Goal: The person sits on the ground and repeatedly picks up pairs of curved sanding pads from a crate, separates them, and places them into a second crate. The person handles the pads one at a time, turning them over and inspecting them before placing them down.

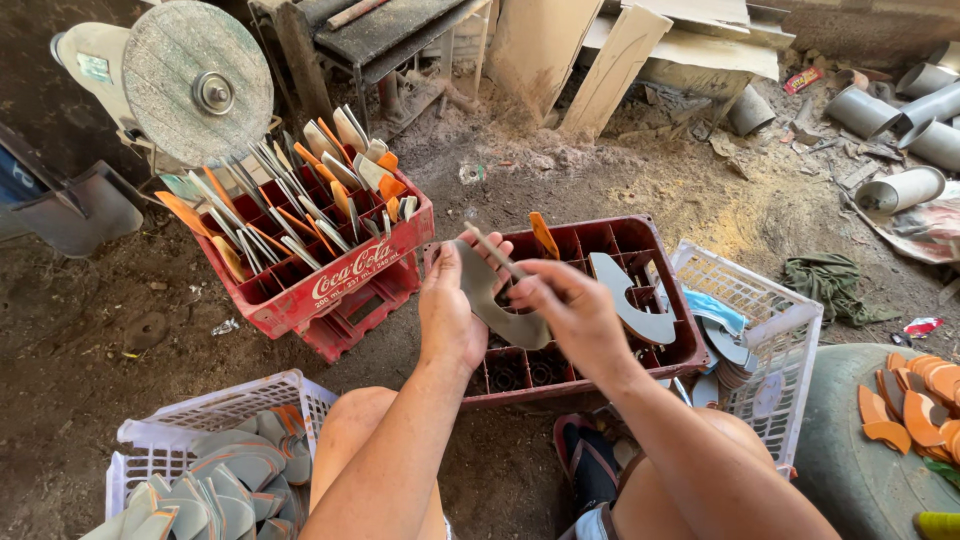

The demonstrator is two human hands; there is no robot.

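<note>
Crate w/ blades [330, 240] left, 2nd crate [640, 300] centre, basket [770, 320] right

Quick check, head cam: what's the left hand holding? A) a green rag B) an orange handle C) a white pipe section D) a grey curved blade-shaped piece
D: the left hand grips a grey curved piece over the red crate, while the right hand holds a thin stick against it; the green rag lies on the ground, apart.

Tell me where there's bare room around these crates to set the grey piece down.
Bare dirt floor lies left of the tilted red crate, above the white basket. More open dirt lies beyond the near red crate. Crowded: the tilted crate bristles with blades, the right white basket holds pieces, and both hands grip the grey piece.
</note>
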